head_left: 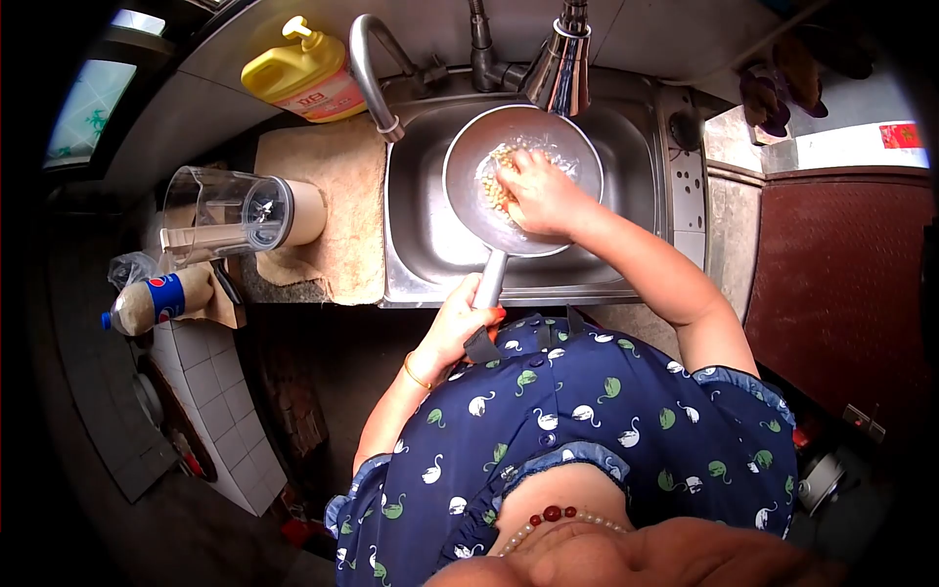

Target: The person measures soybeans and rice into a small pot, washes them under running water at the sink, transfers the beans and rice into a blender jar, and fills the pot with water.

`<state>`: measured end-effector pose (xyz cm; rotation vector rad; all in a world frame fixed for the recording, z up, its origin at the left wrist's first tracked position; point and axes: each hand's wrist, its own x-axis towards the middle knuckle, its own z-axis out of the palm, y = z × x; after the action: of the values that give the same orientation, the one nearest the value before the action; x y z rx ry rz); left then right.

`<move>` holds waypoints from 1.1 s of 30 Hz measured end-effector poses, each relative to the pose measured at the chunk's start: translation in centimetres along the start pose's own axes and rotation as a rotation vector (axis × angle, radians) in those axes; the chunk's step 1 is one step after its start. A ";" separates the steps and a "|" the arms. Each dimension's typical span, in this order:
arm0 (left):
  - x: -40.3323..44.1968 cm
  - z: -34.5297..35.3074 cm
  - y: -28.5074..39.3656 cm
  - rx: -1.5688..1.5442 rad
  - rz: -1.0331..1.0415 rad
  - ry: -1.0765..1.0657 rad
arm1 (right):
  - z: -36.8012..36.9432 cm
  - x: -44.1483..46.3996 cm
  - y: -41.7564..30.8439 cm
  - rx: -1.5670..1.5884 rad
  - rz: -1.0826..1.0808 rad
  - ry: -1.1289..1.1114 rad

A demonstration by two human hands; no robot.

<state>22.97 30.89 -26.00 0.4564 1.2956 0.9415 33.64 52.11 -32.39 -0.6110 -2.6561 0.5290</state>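
My left hand [458,323] is wrapped round the grey handle [491,279] of a saucepan [465,210]. The pan is held over the sink [421,240]. In it lie small yellowish beans or kernels [495,191], apparently in clear water; their exact kind is hard to make out. My right hand [536,196] reaches into the pan from the right, its fingers apart and touching the beans. Part of the beans is hidden under that hand.
A curved faucet [367,59] and a chrome pull-down tap [562,73] rise behind the sink. Left of it are a yellow pump bottle [308,83], a tan cloth [342,215], a clear blender jug [220,210] lying sideways, and a blue-labelled plastic bottle [166,296].
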 end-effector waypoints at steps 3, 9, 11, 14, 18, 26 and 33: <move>0.0 -0.1 0.1 -0.001 -0.010 0.026 | 0.8 -0.4 -0.3 0.125 0.068 -0.244; -0.1 -0.6 -0.3 0.041 0.011 0.042 | 0.3 -0.8 -1.1 0.303 -0.048 -0.145; -0.2 -0.8 -0.3 0.053 0.012 0.059 | -1.0 -0.8 -1.7 0.240 -0.076 -0.071; -0.4 -0.9 -0.1 0.054 0.019 0.102 | -2.1 -0.7 -1.7 0.231 -0.076 -0.028; -0.3 -1.2 -0.1 0.096 0.057 0.159 | -2.7 -0.3 -0.8 0.271 -0.003 0.049; -1.0 -1.4 1.1 0.197 0.063 0.227 | -3.0 -1.2 0.3 0.087 0.094 0.235; -2.5 -0.1 3.7 0.279 -0.030 0.297 | -0.9 -3.8 0.9 -0.110 0.314 0.067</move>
<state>21.65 30.98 -21.74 0.5241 1.7109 0.8274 37.55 51.32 -33.03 -1.0704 -2.5513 0.4390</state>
